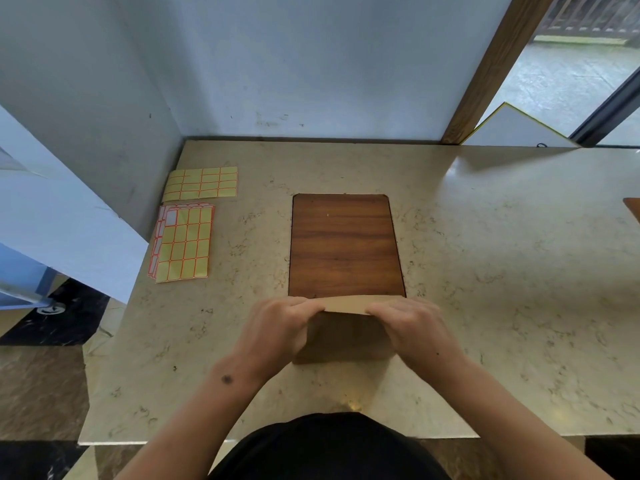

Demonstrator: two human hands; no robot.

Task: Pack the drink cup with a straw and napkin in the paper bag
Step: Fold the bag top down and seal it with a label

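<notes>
A brown paper bag [346, 336] stands on the beige marble counter [502, 271], close to the front edge. Its top is folded over into a flat flap. My left hand [280, 323] pinches the flap's left end and my right hand [412, 327] pinches its right end, fingers curled over the fold. The drink cup, straw and napkin are not visible; the shut bag hides whatever is inside.
A dark wooden board [344, 245] lies flat just beyond the bag. Two sheets of yellow sticker labels [201, 183] [183, 242] lie at the left near the white wall. Another wooden edge [633, 207] shows at the far right.
</notes>
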